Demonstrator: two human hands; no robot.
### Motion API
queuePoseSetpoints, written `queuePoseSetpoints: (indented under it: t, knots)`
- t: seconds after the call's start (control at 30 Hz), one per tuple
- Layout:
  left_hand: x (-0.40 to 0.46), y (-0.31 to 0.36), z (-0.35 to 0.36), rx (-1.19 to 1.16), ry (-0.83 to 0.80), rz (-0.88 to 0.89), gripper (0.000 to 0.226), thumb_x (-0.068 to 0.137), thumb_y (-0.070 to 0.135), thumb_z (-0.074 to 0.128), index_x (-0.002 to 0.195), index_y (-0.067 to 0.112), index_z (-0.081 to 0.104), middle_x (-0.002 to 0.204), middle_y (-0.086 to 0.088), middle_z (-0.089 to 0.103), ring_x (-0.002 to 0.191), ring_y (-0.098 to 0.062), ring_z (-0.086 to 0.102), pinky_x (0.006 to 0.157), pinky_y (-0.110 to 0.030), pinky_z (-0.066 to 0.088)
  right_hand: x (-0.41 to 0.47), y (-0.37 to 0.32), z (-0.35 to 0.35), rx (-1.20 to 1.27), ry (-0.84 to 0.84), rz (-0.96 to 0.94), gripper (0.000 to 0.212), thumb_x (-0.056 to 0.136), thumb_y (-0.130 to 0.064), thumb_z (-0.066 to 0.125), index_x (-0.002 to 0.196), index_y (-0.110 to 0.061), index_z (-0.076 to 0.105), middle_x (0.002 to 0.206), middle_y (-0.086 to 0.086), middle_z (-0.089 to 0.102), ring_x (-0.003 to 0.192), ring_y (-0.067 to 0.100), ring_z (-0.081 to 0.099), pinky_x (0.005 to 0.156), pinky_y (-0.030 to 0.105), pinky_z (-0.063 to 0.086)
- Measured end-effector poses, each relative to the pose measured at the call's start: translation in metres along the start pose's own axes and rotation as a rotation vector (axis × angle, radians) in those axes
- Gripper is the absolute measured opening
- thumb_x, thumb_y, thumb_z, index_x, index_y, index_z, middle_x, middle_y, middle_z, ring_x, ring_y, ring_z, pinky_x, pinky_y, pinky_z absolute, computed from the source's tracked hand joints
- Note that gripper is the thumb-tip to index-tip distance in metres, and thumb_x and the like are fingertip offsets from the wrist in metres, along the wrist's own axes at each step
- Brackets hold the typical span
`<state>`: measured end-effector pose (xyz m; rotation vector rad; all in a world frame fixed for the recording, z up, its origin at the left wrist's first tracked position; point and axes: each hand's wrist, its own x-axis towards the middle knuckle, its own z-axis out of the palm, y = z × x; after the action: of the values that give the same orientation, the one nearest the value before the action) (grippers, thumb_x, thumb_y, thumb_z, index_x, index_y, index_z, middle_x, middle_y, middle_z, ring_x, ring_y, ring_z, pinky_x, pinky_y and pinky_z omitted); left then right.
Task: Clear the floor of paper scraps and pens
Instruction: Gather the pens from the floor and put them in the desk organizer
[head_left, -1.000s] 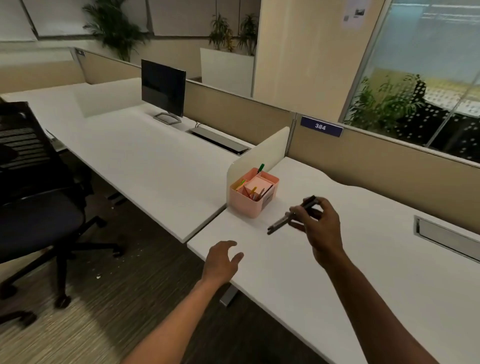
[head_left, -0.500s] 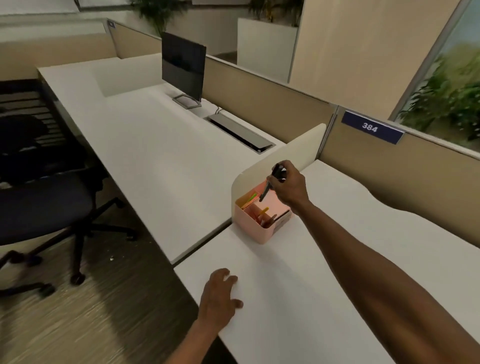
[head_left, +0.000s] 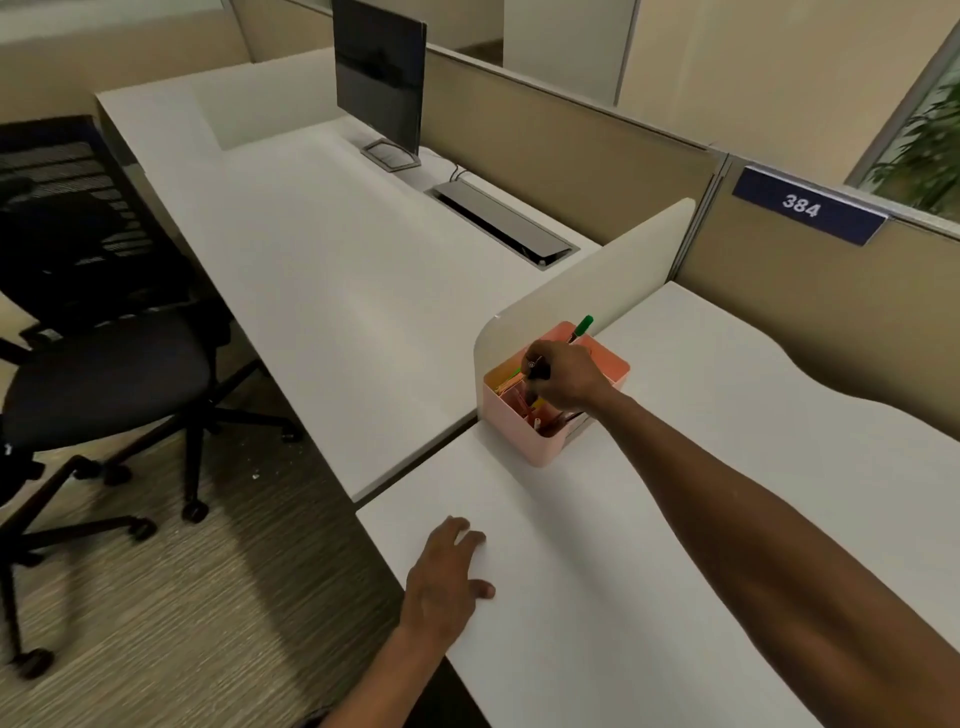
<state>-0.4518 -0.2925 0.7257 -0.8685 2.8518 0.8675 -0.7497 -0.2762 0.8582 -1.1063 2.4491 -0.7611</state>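
A pink desk organiser (head_left: 524, 441) stands on the white desk (head_left: 727, 493) against a low cream divider (head_left: 597, 291). It holds several coloured pens and pink notes; a green pen (head_left: 583, 327) sticks up at its back. My right hand (head_left: 563, 382) is over the organiser, shut on a black pen (head_left: 535, 370) whose lower end dips into the front compartment. My left hand (head_left: 449, 574) lies flat on the desk near its front corner, fingers spread, holding nothing. A few tiny white scraps (head_left: 255, 474) lie on the carpet under the neighbouring desk.
A black office chair (head_left: 98, 379) stands on the carpet at left, its wheeled base spreading toward me. The neighbouring desk carries a monitor (head_left: 379, 78) and a cable hatch (head_left: 506, 226). Beige partition panels with a blue "384" sign (head_left: 808, 210) close off the back.
My right hand has carried the black pen from above the desk to the organiser and lowered its tip into it. My left hand has come down flat on the desk. The view has tilted down.
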Motion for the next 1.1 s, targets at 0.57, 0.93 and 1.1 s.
queuePoseSetpoints:
  t: [0.57, 0.93, 1.1]
  knots:
    - [-0.012, -0.024, 0.008, 0.435, -0.061, 0.220, 0.066, 0.105, 0.057, 0.023, 0.162, 0.028, 0.007, 0.171, -0.002, 0.000, 0.158, -0.022, -0.005, 0.129, -0.038, 0.007, -0.038, -0.013, -0.021, 0.018, 0.362, -0.111, 0.021, 0.088, -0.027, 0.075, 0.103, -0.012, 0.075, 0.101, 0.003, 0.077, 0.084, 0.009, 0.067, 0.072, 0.011, 0.048]
    - [-0.023, -0.025, 0.012, 0.473, -0.075, 0.192, 0.059, 0.108, 0.046, 0.010, 0.159, 0.027, -0.013, 0.170, -0.004, -0.013, 0.156, -0.026, -0.013, 0.128, -0.046, 0.000, -0.182, -0.024, -0.014, 0.232, 0.624, 0.020, 0.015, 0.090, -0.021, 0.073, 0.100, -0.012, 0.076, 0.096, -0.003, 0.075, 0.080, 0.001, 0.068, 0.068, 0.003, 0.051]
    - [-0.037, -0.020, 0.000, 0.461, -0.158, 0.175, 0.064, 0.106, 0.052, 0.012, 0.159, 0.027, -0.014, 0.168, -0.004, -0.020, 0.155, -0.027, -0.020, 0.126, -0.051, -0.007, -0.268, -0.035, 0.028, 0.279, 0.606, 0.082, 0.004, 0.088, -0.020, 0.075, 0.092, -0.021, 0.075, 0.089, -0.011, 0.077, 0.082, -0.001, 0.072, 0.071, 0.015, 0.058]
